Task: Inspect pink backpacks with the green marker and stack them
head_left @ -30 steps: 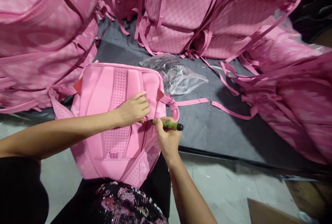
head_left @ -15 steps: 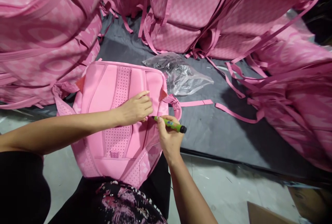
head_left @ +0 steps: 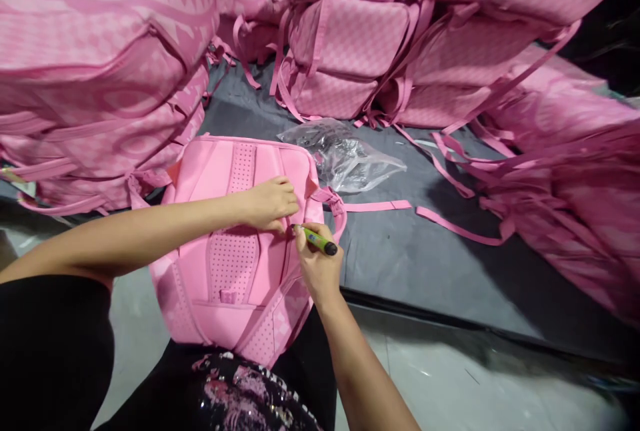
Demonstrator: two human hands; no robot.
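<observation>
A pink backpack (head_left: 193,181) rests across my lap and against the table edge, its padded back panel and shoulder straps facing up. My left hand (head_left: 273,206) lies over the panel with its fingers curled in, pinching the fabric near a seam on the right side. Between the fingers and thumb of my right hand (head_left: 321,268) is a green marker pen (head_left: 316,239) with a black end. Its tip points left at the seam, close beside my left fingers. My fingers partly hide the exact spot where the tip meets the fabric.
A crumpled clear plastic bag (head_left: 355,158) lies behind the backpack on the dark-covered table (head_left: 400,251). Stacked pink backpacks (head_left: 100,84) rise at the left, with more pink backpacks (head_left: 350,38) at the back and right. Loose straps (head_left: 460,228) trail over the cover.
The view has tilted up slightly, so the backpack sits lower and further right in it. My right hand and the marker's black end have shifted left, nearer my left hand. Both grips stay.
</observation>
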